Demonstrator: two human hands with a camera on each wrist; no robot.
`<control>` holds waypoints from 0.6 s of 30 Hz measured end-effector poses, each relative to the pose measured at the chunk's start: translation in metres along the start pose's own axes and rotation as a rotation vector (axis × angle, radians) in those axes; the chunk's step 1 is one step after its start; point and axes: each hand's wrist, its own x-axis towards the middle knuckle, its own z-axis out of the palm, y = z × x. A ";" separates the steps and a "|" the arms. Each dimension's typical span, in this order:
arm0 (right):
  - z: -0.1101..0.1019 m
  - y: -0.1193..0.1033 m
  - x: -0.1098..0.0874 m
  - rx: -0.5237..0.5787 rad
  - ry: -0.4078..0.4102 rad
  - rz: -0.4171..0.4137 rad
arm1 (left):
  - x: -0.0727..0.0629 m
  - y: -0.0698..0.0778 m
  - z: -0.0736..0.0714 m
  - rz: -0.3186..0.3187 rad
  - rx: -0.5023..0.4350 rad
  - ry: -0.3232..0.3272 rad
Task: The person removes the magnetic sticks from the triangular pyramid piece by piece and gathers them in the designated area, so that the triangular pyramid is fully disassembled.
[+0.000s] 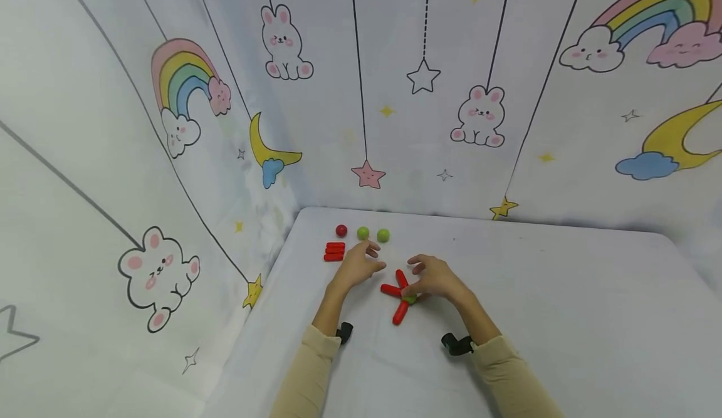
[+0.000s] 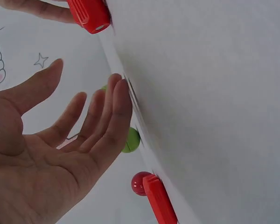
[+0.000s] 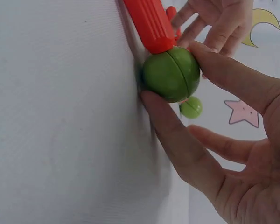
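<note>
Right hand (image 1: 437, 278) pinches 1 green ball (image 3: 171, 77); 3 red rods (image 1: 401, 312) radiate from it. Leftward: left hand (image 1: 358, 264), thumb and fingers apart. Farther: 3 stacked rods (image 1: 334, 252), 2 green balls (image 1: 363, 233), 1 red ball (image 1: 341, 230), table edge (image 1: 564, 229).

the green ball (image 3: 169, 75) looks smooth, glossy plastic, the red rod (image 3: 150, 25) ridged plastic, the tablecloth (image 3: 60, 130) matt.

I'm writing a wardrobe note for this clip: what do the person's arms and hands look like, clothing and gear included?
Both arms wear plain beige fabric sleeves, ending short of the hands. A small black device shows at the left cuff, and a similar black device at the right. The left hand and right hand show no gloves or rings.
</note>
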 end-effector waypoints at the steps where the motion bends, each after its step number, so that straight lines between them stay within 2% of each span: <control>1: 0.001 0.000 0.000 0.009 -0.001 -0.001 | 0.000 -0.002 0.000 -0.009 -0.017 -0.025; 6: 0.002 -0.001 0.000 0.046 -0.008 -0.008 | -0.001 -0.007 -0.003 -0.008 -0.071 -0.150; 12: 0.000 0.001 -0.001 0.094 -0.025 -0.004 | -0.002 -0.004 -0.004 0.030 -0.060 -0.263; 15: -0.002 0.001 -0.002 0.118 -0.024 0.004 | 0.000 -0.004 -0.003 0.064 -0.061 -0.313; 18: -0.002 0.002 -0.002 0.122 -0.029 0.003 | 0.001 -0.005 -0.003 0.087 -0.079 -0.337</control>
